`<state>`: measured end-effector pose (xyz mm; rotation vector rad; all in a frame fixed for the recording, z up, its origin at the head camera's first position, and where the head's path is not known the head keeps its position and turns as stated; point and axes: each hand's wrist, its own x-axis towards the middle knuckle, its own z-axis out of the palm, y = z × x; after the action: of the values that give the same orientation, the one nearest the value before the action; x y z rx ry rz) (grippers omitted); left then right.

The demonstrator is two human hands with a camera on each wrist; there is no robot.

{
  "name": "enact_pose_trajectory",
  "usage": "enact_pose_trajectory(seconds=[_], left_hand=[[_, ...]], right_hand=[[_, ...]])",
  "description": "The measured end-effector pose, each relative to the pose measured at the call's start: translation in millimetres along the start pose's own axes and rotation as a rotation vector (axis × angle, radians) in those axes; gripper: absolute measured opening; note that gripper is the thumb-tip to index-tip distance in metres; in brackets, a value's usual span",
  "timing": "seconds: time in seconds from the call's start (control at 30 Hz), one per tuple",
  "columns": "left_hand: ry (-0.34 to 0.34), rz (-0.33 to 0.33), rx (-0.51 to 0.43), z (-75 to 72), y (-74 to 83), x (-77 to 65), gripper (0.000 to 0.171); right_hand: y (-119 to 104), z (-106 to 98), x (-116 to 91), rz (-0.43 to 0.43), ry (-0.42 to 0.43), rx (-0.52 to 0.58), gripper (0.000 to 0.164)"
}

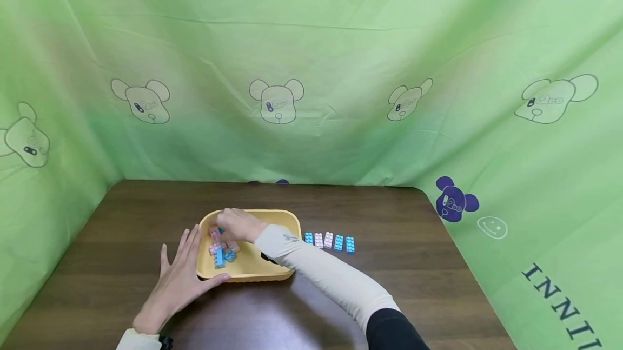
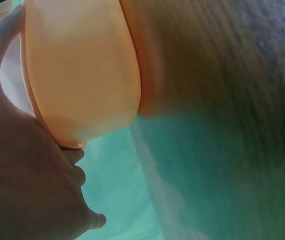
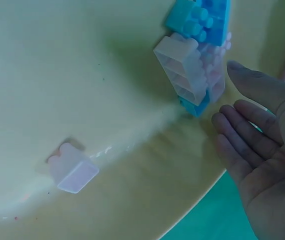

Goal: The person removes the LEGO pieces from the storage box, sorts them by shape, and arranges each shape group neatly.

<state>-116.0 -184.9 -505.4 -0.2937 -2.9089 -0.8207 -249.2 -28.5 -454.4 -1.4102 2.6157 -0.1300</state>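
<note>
A yellow plastic tray [image 1: 253, 268] holds pink and blue toy building bricks [image 1: 219, 257], heaped toward its left end. My left hand [image 1: 177, 279] rests against the tray's left side, fingers spread and mostly straight, thumb on the front rim; the left wrist view shows it along the tray wall [image 2: 82, 75]. My right hand [image 1: 239, 224] reaches into the tray's far left part. In the right wrist view its loosely bent fingers stand beside a pink brick [image 3: 180, 65] and a blue brick [image 3: 187, 17], with nothing between them. A small pink brick [image 3: 73, 168] lies apart.
Right of the tray, several blue bricks [image 1: 350, 244] and pink bricks [image 1: 318, 240] lie in a row on the brown wooden table [image 1: 389, 285]. A green curtain [image 1: 311, 144] with printed bear heads surrounds the table's back and sides.
</note>
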Motion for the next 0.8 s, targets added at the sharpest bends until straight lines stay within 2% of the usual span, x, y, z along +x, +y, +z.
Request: enact_pose_trajectory(seconds=[0.27,0.53,0.8], left_hand=[[0.006,-0.001,0.001,0.6,-0.9,-1.8,0.125],[0.009,-0.002,0.000,0.2,-0.3,-1.2,0.126],[0.005,-0.005,-0.012,1.8,-1.0,0.1,0.128]], right_hand=[[-5.0,7.3,5.0,-0.028,-0.004,-0.068,0.016],[-4.2,12.2,5.7,0.016,0.017,-0.145,0.017],[-4.5,13.0,5.7,0.022,0.016,-0.138,0.016]])
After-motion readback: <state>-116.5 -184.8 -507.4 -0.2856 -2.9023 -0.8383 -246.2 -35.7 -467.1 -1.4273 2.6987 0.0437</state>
